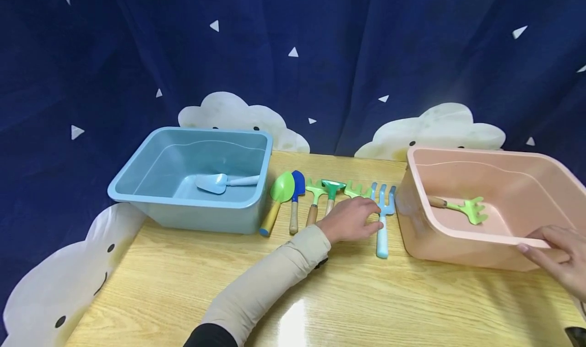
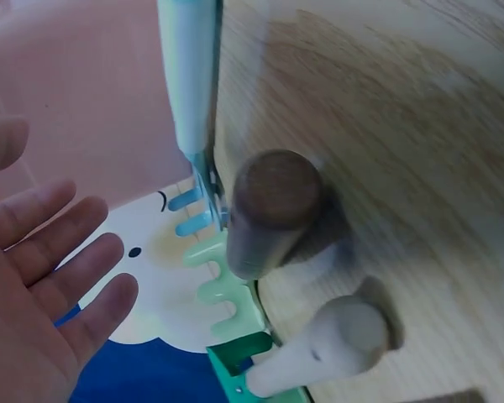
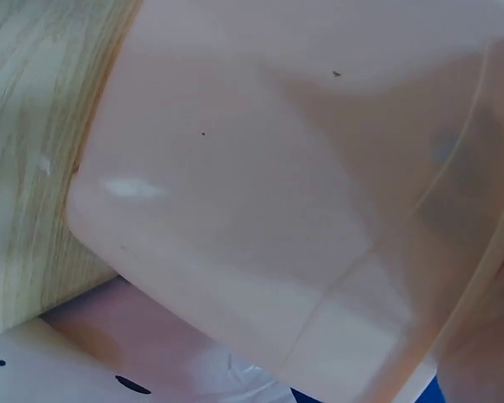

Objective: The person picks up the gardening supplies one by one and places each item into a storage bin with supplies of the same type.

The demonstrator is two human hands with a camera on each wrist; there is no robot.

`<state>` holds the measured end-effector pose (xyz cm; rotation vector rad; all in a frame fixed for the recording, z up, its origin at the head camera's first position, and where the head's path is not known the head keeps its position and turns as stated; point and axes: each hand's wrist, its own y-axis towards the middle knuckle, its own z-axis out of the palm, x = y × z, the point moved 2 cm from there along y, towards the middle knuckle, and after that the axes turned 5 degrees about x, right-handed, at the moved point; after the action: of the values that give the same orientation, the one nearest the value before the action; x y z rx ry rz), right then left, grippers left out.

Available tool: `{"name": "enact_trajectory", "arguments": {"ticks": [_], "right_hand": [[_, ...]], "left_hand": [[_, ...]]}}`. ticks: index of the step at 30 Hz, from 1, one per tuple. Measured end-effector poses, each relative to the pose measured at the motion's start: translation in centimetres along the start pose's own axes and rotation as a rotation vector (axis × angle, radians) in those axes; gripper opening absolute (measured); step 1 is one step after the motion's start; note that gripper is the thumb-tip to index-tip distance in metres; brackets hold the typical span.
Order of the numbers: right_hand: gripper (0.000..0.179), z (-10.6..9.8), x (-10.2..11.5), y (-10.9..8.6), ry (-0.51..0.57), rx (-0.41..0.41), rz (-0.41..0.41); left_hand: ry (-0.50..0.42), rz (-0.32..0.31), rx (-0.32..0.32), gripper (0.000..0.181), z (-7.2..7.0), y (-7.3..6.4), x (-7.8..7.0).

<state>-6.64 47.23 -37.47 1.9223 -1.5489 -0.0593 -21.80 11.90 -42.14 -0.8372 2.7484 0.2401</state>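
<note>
My left hand hovers over a row of toy garden tools, fingers loosely extended beside a blue garden fork. In the left wrist view that hand holds nothing, and the fork's pale handle stands apart from it. Beneath the hand are a light green rake and a dark green hoe, their handles partly hidden in the head view. At far right, my right hand grips the front rim of a pink bin, thumb outside. A green rake lies inside that bin.
A blue bin stands at left, with a light blue trowel inside. Between the bins also lie a green shovel, a dark blue spade and another light green rake. A dark blue curtain hangs behind the table.
</note>
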Motion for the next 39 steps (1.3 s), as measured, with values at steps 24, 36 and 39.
{"name": "enact_trajectory", "arguments": {"ticks": [24, 36, 39], "right_hand": [[0.031, -0.1, -0.2, 0.2, 0.023, 0.022, 0.006], [0.029, 0.0, 0.1, 0.2, 0.027, 0.017, 0.041], [0.028, -0.1, 0.0, 0.0, 0.016, 0.026, 0.053]], "left_hand": [[0.072, -0.047, 0.006, 0.032, -0.6, -1.4, 2.9], [0.139, -0.055, 0.02, 0.018, -1.4, -2.8, 4.8], [0.165, -0.069, 0.028, 0.019, -1.7, -3.1, 5.3]]}}
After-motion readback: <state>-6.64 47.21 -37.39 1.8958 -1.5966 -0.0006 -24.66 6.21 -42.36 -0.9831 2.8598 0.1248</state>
